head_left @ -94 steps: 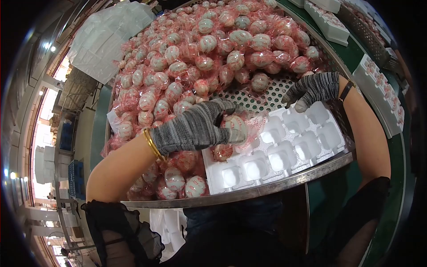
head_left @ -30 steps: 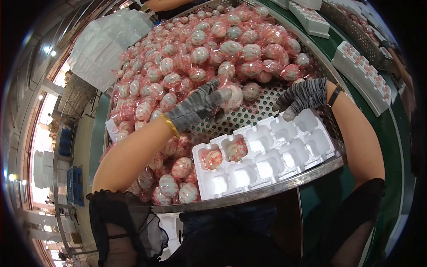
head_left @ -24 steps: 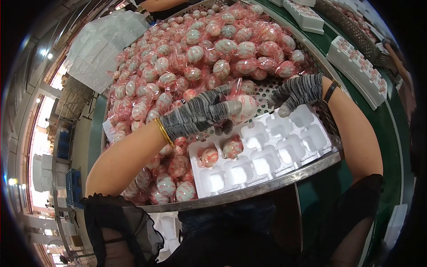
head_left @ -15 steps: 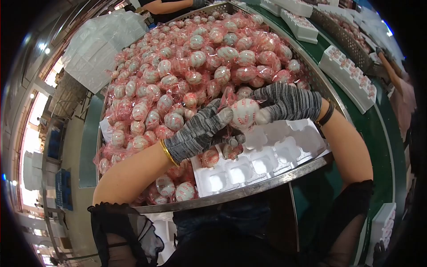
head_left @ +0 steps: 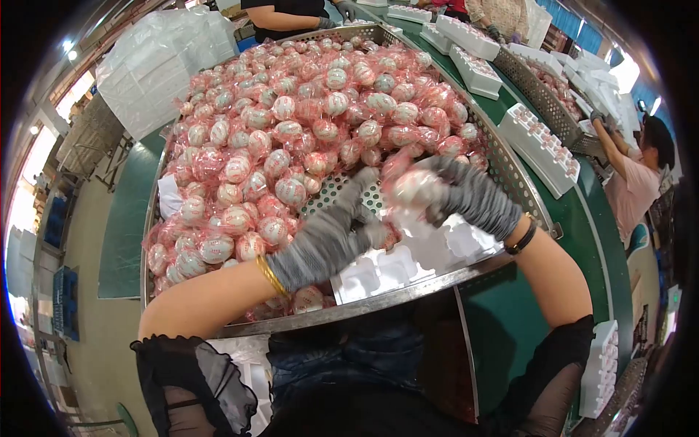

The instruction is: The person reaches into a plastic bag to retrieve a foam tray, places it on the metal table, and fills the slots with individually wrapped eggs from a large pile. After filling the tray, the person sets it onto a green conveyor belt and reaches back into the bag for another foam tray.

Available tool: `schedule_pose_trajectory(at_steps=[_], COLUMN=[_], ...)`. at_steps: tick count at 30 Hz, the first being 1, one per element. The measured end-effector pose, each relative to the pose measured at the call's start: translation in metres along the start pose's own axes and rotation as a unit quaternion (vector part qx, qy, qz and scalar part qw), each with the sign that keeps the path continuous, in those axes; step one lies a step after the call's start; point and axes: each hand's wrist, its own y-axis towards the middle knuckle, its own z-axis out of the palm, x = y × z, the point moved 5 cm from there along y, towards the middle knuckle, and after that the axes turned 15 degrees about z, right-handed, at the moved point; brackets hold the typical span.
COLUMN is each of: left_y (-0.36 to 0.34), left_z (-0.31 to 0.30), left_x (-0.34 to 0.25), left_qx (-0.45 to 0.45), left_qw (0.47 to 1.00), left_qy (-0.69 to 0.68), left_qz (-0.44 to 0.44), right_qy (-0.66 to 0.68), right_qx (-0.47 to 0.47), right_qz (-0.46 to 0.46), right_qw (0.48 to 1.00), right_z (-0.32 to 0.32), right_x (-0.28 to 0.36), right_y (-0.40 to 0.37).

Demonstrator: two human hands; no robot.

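Observation:
My right hand [head_left: 473,198], in a grey knit glove, grips a white baseball [head_left: 418,188] with red stitching, blurred by motion, over the tray. Reddish clear wrap shows around this ball. My left hand [head_left: 328,237], gloved alike, has its thumb and fingers apart, fingertips over the left part of a white foam tray [head_left: 429,261] with moulded pockets. Part of another wrapped ball [head_left: 391,234] shows by those fingertips. The rest of that side of the tray is hidden under my left hand.
Wrapped baseballs [head_left: 291,193] heap up in a perforated metal bin [head_left: 510,171]. On the green conveyor [head_left: 495,306] to the right stands a filled foam tray [head_left: 539,149]. Bagged white foam [head_left: 156,69] is at the back left. Other people work at the far side and right.
My left hand has come off the ball and its fingers have spread. The ball has shifted slightly right with my right hand. The view has tilted up a little.

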Motion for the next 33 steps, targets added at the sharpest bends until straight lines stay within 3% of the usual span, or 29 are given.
schedule_pose_trajectory(at_steps=[1,4,6,8,9,13,16,20,21,25,26,28,30,31,32,33], left_y=[-0.008,-0.043,-0.057,-0.066,-0.070,-0.073,-0.074,-0.076,-0.076,-0.079,-0.081,-0.083,-0.086,-0.088,-0.089,-0.088], left_z=[0.006,0.013,0.011,0.011,0.010,0.006,0.005,0.001,0.000,0.001,0.000,0.000,0.004,0.005,0.008,0.010], left_x=[-0.016,-0.007,-0.007,-0.011,-0.011,-0.007,-0.004,-0.006,-0.005,-0.005,-0.006,-0.008,-0.010,-0.015,-0.014,-0.014], left_qx=[0.064,0.258,0.295,0.326,0.337,0.330,0.315,0.309,0.309,0.309,0.304,0.300,0.303,0.276,0.283,0.288], left_qw=[0.977,0.832,0.836,0.833,0.829,0.846,0.863,0.875,0.879,0.881,0.879,0.881,0.888,0.882,0.869,0.855], left_qy=[0.145,0.383,0.378,0.375,0.375,0.348,0.326,0.306,0.296,0.292,0.297,0.286,0.250,0.255,0.288,0.320], left_qz=[0.143,0.309,0.269,0.244,0.241,0.233,0.224,0.211,0.210,0.206,0.214,0.229,0.238,0.285,0.287,0.289], right_qy=[0.028,-0.146,-0.301,-0.516,-0.540,-0.655,-0.613,-0.523,-0.591,-0.710,-0.652,-0.710,-0.625,-0.575,-0.455,-0.399], right_qx=[0.009,-0.026,-0.032,-0.045,-0.051,-0.009,0.027,-0.008,-0.004,0.026,0.054,0.082,0.161,0.197,0.254,0.182], right_qz=[0.051,0.093,0.040,0.011,0.072,0.053,-0.027,0.087,0.026,-0.043,-0.050,-0.010,0.072,0.114,0.201,0.226], right_qw=[0.998,0.985,0.952,0.856,0.837,0.754,0.789,0.848,0.806,0.702,0.754,0.699,0.760,0.786,0.829,0.870], right_z=[-0.014,-0.031,-0.021,0.000,0.011,0.033,0.027,0.014,0.021,0.044,0.047,0.044,0.033,0.026,0.016,0.003], right_x=[-0.001,-0.006,-0.011,0.000,0.009,-0.002,-0.006,0.014,0.020,0.002,-0.006,-0.013,-0.007,-0.005,-0.008,-0.010], right_y=[0.001,-0.002,0.001,0.003,0.006,0.022,0.025,0.017,0.016,0.019,0.023,0.033,0.046,0.053,0.067,0.085])
